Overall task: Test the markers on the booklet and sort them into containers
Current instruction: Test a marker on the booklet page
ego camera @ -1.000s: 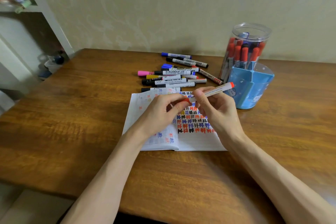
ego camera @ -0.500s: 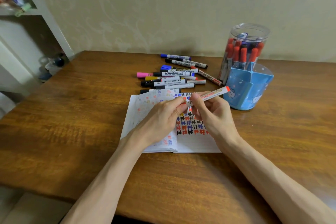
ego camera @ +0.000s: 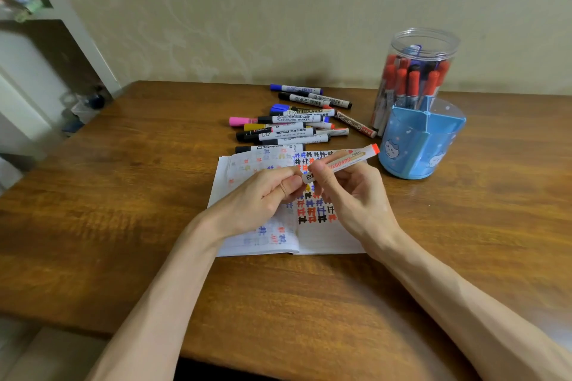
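Note:
An open booklet (ego camera: pixel 328 241) covered in coloured test marks lies on the wooden table. Above it my right hand (ego camera: pixel 349 195) grips a white whiteboard marker (ego camera: pixel 349 159) with a red end, angled up to the right. My left hand (ego camera: pixel 263 195) pinches the marker's near end, where the cap is hidden under my fingers. Several loose markers (ego camera: pixel 291 127) lie in a pile behind the booklet. A clear jar (ego camera: pixel 414 71) holds several red and blue markers at the back right. A blue divided holder (ego camera: pixel 421 139) stands in front of the jar.
The wooden table (ego camera: pixel 123 226) meets a beige wall at the back. A white shelf unit (ego camera: pixel 37 56) stands off the table's left end. The table's near edge runs under my forearms.
Both hands have drawn closer together on the marker. The red cap seen at my left fingertips a second ago is now hidden inside my left fingers.

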`<move>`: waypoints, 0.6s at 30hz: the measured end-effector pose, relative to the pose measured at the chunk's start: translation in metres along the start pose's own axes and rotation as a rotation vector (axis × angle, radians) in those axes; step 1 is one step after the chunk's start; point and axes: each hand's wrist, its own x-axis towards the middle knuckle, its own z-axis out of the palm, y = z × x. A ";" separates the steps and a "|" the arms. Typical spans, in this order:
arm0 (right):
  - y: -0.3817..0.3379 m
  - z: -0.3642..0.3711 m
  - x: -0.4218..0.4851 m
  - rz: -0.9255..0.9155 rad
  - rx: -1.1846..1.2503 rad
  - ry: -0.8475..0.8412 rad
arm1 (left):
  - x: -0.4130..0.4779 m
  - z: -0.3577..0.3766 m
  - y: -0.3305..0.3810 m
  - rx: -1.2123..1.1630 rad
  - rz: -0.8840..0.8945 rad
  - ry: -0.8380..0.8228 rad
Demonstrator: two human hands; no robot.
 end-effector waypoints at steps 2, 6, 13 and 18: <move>-0.001 0.000 0.000 -0.006 0.000 0.003 | 0.000 0.001 0.000 0.016 0.009 0.001; -0.001 -0.001 -0.001 -0.008 -0.011 0.012 | 0.001 0.001 -0.002 0.018 -0.001 -0.002; 0.007 -0.002 0.006 0.163 0.120 0.118 | 0.011 0.014 -0.012 0.359 0.188 0.272; 0.007 -0.003 0.007 0.200 0.180 0.177 | 0.011 0.024 -0.007 0.566 0.253 0.318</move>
